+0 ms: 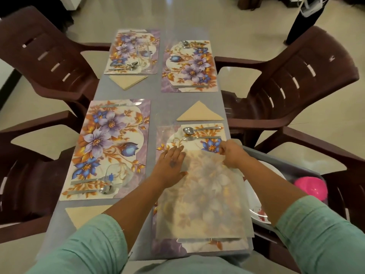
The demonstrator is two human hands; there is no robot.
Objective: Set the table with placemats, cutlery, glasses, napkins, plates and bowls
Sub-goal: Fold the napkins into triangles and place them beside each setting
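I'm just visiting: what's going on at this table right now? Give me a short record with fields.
Placemats: four floral ones on the grey table
Near right placemat: spoon and fork at its far end
Translucent sheet: lies over the near right placemat
Left hand: flat on the sheet, fingers straight
Right hand: pinches the sheet's far right corner
Napkins: four beige triangles, one beside each placemat
Glasses: visible on both left placemats
Plates and pink bowl: not yet set, in a tray at right
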